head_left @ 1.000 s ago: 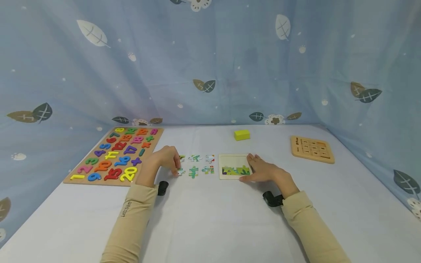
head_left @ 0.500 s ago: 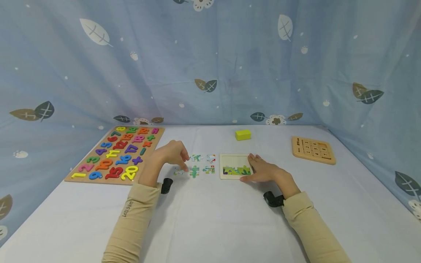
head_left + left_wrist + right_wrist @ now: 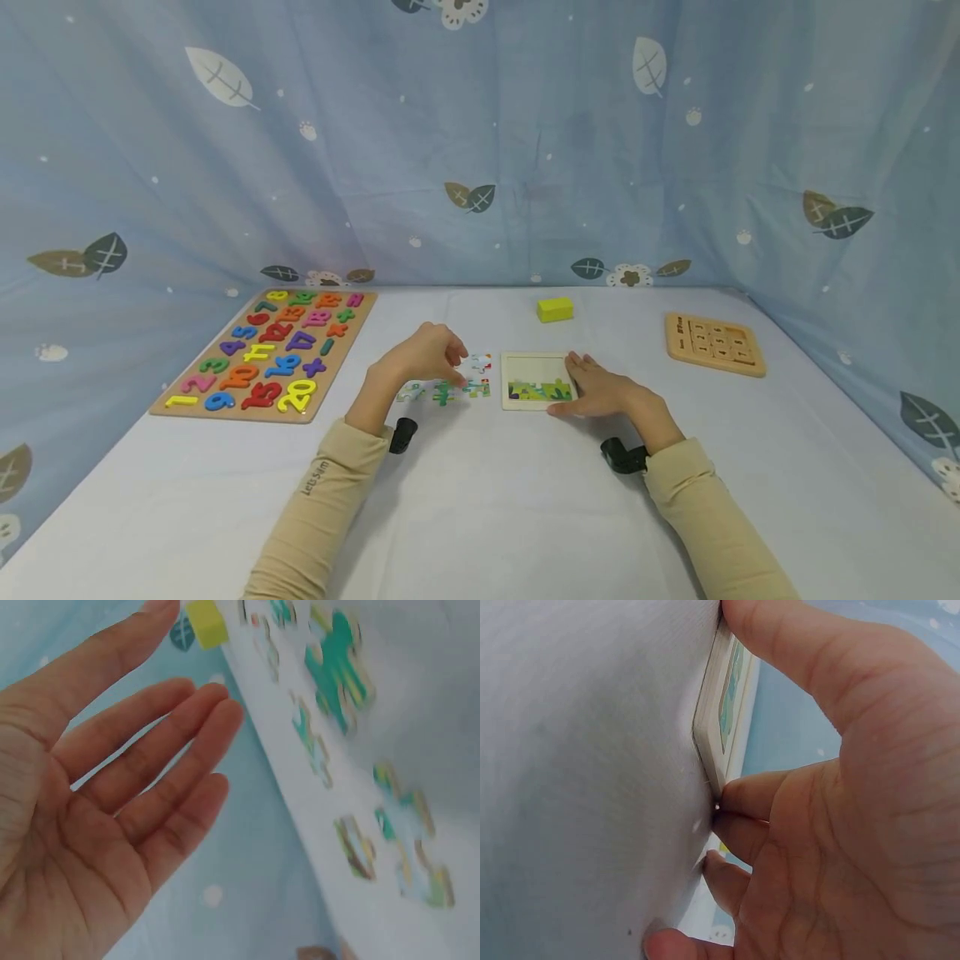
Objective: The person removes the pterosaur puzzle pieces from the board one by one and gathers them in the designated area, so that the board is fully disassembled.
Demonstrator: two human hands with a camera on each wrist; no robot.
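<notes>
Well, hands [image 3: 422,355] [image 3: 598,390] apart (left above puzzle pieces [image 3: 337,673]).

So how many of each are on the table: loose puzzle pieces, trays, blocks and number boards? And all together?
Loose pieces: 6
Tray: 1
Block: 1
Number boards: 2
Total: 10

Wht table [image 3: 480,517]: nr far L corner, tan number board [image 3: 240,412] w/ multicol. numerals [image 3: 262,394] plus a few math signs [image 3: 314,367], flat along L edge. Yel. block [image 3: 555,310] by far edge, a bit R of ctr. Wooden puzzle board [image 3: 678,353] w/ numbered tiles [image 3: 720,342], flat nr far R corner. Blue curtain [image 3: 480,108] behind far edge, printed w/ leaves, flowers + paw prints.
</notes>
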